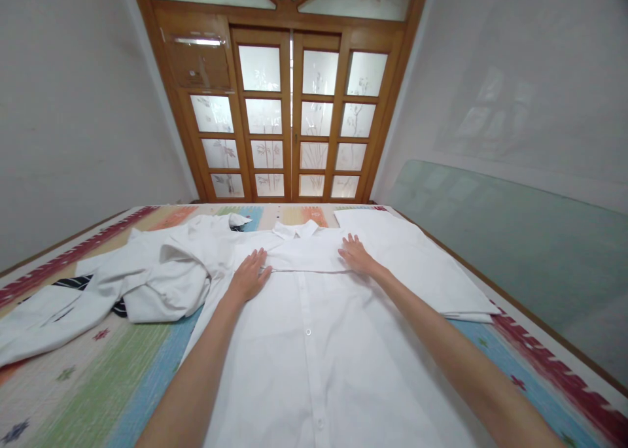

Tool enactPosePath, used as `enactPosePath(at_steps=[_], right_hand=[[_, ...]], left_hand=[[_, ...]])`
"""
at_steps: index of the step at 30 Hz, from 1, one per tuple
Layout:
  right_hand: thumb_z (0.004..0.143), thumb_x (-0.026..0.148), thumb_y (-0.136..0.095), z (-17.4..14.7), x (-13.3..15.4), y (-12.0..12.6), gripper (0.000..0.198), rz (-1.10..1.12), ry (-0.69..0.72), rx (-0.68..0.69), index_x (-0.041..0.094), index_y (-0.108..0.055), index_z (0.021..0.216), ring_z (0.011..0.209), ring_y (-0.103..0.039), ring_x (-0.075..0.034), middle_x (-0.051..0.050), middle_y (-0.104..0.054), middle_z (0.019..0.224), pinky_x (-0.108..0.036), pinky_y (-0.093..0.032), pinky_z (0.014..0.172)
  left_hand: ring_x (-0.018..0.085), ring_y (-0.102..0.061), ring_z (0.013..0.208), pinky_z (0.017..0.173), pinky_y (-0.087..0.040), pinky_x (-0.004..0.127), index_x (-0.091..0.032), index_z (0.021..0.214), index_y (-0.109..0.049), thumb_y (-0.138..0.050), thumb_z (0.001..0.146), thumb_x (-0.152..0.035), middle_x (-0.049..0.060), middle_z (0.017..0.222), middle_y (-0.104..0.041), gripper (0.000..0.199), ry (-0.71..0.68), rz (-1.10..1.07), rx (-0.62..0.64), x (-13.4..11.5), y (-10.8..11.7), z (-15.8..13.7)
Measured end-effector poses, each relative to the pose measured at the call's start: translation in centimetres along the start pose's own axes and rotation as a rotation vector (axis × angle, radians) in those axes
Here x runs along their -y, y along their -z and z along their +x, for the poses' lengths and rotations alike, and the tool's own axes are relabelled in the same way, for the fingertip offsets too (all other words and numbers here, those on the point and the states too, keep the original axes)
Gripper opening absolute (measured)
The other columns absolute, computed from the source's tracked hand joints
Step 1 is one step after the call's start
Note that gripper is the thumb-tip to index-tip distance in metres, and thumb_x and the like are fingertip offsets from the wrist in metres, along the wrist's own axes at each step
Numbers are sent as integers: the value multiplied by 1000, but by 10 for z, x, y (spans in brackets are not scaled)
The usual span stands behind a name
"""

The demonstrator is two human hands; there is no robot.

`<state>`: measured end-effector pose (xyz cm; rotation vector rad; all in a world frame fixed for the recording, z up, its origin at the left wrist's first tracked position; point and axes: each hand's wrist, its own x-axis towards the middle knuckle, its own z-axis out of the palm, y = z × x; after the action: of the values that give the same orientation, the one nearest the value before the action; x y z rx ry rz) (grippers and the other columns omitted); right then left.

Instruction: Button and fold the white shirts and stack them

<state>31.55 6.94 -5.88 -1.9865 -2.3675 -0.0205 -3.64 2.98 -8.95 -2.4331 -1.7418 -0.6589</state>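
A white button-up shirt (pixel 275 343) lies spread out in front of me, its collar (pixel 295 229) at the far end and its button strip running toward me. Across its chest lies a flat white band of cloth (pixel 304 255), which looks like a sleeve folded over. My left hand (pixel 250 275) rests flat on the left end of this band, fingers stretched out. On the right end, my right hand (pixel 357 254) lies with its fingers spread. Neither hand grips anything. The shirt's near end runs out of view.
A crumpled white garment (pixel 167 271) with black-and-white striped parts lies on the left. White cloth (pixel 417 265) lies flat on the right; whether it is separate, I cannot tell. Beneath is a striped, multicoloured cover (pixel 112 363). A greenish panel (pixel 515 232) borders the right side; wooden glazed doors (pixel 291 121) stand beyond.
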Motion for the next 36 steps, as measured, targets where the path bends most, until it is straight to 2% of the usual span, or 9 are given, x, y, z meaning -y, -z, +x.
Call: enactPosePath(at_steps=[5,8,12,16,19,24,26,30,36], right_hand=[[100,37,-21,-12,3,-22,60,-39,-9,11,3,-28,150,147,-13,-30,-20,-17,158,-45,-16,117],[99,46,-21,-17,-5,-24,66,-35,-33,4,6,-27,151,147,-12,-29,-19,-15,159,-43,-15,117],[97,55,-20,-20,-19,-23,75,-17,-63,36,2,-22,151,147,-10,-28,-20,-14,159,-39,-14,118],[99,49,-14,-24,-35,-21,72,-4,-148,52,1,-18,152,148,-9,-25,-19,-11,159,-42,-14,118],[99,42,-15,-23,-40,-16,67,-31,-207,73,2,-19,152,147,-10,-28,-17,-10,160,-48,-13,117],[95,34,-31,-9,-27,1,59,-107,-241,60,2,-39,144,146,-15,-33,-22,-25,156,-53,-7,116],[95,33,-32,-2,-16,5,56,-88,-214,29,1,-43,140,146,-16,-32,-24,-28,154,-51,-9,116],[99,39,-24,3,2,0,59,-23,-168,10,6,-35,147,146,-17,-32,-20,-23,157,-46,-16,115],[99,46,-21,0,5,-18,62,-48,-214,-25,15,-27,152,146,-16,-34,-13,-19,160,-48,-13,116]], left_hand=[[29,-29,142,114,-30,45,-7,143,-39,-34,95,-41,18,149,-39,59,84,47,2,8,-10,2],[28,-28,143,115,-28,45,-8,143,-40,-34,95,-41,17,150,-38,58,82,54,9,10,-13,3],[28,-28,143,115,-28,46,-9,143,-40,-34,95,-41,18,150,-39,58,87,48,14,10,-13,3],[29,-27,143,115,-27,46,-7,143,-40,-33,95,-42,18,150,-38,59,90,45,23,8,-11,3],[30,-26,144,115,-26,47,-5,143,-39,-31,95,-43,19,151,-36,61,103,50,39,6,-10,3],[31,-28,143,115,-25,48,-10,141,-43,-30,95,-45,16,150,-39,59,107,82,26,4,-9,3],[31,-28,143,114,-25,51,-10,141,-44,-31,95,-45,16,150,-40,59,106,100,31,3,-7,2],[31,-26,144,115,-25,50,-8,142,-42,-29,96,-44,16,150,-38,60,115,141,70,-1,-2,2],[31,-25,144,116,-24,48,-9,144,-40,-29,96,-43,14,152,-36,60,162,177,75,-3,-1,0]])
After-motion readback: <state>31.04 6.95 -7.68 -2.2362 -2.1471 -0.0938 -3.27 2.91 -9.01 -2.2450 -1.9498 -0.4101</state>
